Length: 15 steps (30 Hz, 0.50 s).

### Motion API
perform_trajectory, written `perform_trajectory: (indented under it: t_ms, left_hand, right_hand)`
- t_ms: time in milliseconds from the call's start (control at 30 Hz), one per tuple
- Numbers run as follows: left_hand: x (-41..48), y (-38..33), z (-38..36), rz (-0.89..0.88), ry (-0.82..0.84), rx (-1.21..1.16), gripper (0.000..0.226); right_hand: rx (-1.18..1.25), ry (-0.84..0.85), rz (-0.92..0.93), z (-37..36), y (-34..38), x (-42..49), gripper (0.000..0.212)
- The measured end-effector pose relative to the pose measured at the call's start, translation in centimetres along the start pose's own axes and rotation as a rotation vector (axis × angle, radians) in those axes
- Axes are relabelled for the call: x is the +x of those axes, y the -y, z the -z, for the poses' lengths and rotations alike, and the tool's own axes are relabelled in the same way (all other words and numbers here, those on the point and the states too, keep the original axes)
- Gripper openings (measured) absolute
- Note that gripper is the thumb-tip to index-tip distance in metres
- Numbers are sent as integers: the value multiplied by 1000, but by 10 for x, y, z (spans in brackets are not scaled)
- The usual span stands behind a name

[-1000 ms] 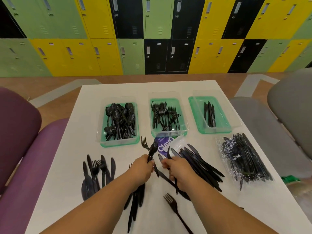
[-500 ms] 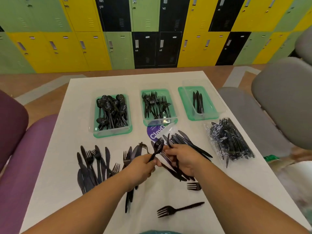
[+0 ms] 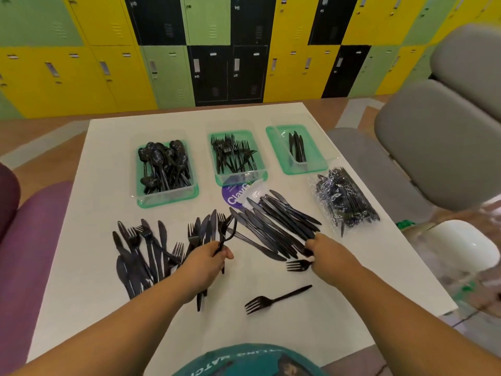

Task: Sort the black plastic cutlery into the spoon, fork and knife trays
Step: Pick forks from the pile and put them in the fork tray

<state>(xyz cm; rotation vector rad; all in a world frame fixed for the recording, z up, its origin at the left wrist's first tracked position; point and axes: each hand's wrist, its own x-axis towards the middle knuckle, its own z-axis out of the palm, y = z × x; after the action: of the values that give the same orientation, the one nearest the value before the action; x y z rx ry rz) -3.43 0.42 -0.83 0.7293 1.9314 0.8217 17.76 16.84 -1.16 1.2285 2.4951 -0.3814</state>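
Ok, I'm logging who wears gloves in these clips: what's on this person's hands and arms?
No gloves. The left hand and right hand are bare, and so are both forearms as far as the picture shows them: no sleeve, watch or bracelet is visible. The only clothing in view is a teal top with lettering, at the bottom edge.

Three trays are sitting in a row across the upper middle of the frame on the table (image 3: pixel 108 158): the spoon tray (image 3: pixel 168 198) leftmost, the fork tray (image 3: pixel 238 180) in the middle and the knife tray (image 3: pixel 306 169) rightmost, with a wrapped bundle (image 3: pixel 344 202) lying just below the knife tray. Below the fork tray, a knife pile (image 3: pixel 276 226) is slanting down toward the right hand (image 3: pixel 325 248), while a mixed heap (image 3: pixel 141 256) is lying at centre left. The left hand (image 3: pixel 208 263) is gripping a raised fork (image 3: pixel 226 232) between heap and pile, and a lone fork (image 3: pixel 276 298) is lying below centre.
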Motion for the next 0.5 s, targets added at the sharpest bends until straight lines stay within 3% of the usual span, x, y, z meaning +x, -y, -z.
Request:
perform_trajectory:
  t_ms: [333, 500]
  left_hand:
    - [-13, 21, 26, 0, -48, 20, 27]
    - [-15, 35, 36, 34, -136, 16, 27]
  right_hand:
    - [3, -85, 239, -10, 17, -18, 19]
    - [95, 187, 324, -21, 45, -28, 23]
